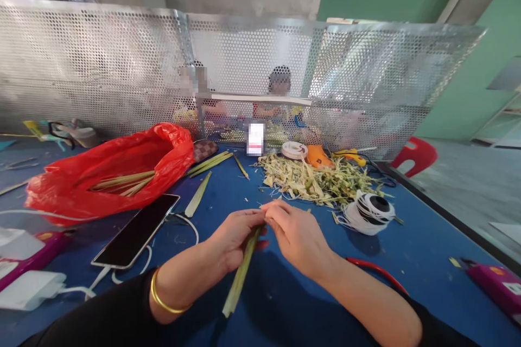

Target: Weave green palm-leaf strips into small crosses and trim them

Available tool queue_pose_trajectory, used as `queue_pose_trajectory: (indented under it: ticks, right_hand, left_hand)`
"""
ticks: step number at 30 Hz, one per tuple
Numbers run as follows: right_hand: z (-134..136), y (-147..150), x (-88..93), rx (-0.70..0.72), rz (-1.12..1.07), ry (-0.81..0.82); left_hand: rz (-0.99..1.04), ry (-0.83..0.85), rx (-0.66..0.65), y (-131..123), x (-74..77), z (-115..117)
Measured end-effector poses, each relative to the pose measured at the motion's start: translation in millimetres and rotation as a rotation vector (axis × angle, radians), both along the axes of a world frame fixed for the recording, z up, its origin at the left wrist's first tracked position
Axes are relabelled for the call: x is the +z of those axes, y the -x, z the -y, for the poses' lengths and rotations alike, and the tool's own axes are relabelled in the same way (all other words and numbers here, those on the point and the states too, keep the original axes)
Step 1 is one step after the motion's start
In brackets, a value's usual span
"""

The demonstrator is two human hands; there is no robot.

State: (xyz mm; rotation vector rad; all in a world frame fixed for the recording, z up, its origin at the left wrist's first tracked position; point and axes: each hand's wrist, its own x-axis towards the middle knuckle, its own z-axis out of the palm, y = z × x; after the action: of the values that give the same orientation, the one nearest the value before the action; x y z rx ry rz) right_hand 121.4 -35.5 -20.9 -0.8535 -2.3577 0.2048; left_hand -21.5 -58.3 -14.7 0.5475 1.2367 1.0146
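My left hand (234, 238) is closed around a long green leaf strip (240, 276) that slants down toward me over the blue table (285, 303). My right hand (295, 233) pinches the strip's upper end, fingertips meeting those of the left hand. A gold bangle (163, 298) sits on my left wrist.
A red plastic bag (114, 173) with more leaf strips lies at left, a black phone (136, 230) on a white cable beside it. A heap of leaf trimmings (317, 179), a spool of white thread (370, 211), tape and red-handled pliers (378, 271) lie right. Perforated metal screen (122, 65) behind, people beyond it.
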Motion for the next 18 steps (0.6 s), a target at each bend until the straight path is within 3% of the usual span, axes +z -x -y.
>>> queue_pose_trajectory:
  ticks: [8,13,18]
  right_hand:
    - [5.8,0.1,7.5,-0.007,0.114,0.202]
    - [7.4,1.5,7.0,-0.046,0.167,0.263]
    - [9.2,-4.1,-1.0,-0.092,0.159,0.270]
  left_hand:
    - [-0.005,0.078,-0.012,2.5,-15.1,11.0]
    - [-0.158,-0.059,-0.146,3.6,-18.4,29.0]
    - [-0.399,-0.192,-0.149,0.2,-28.0,42.2]
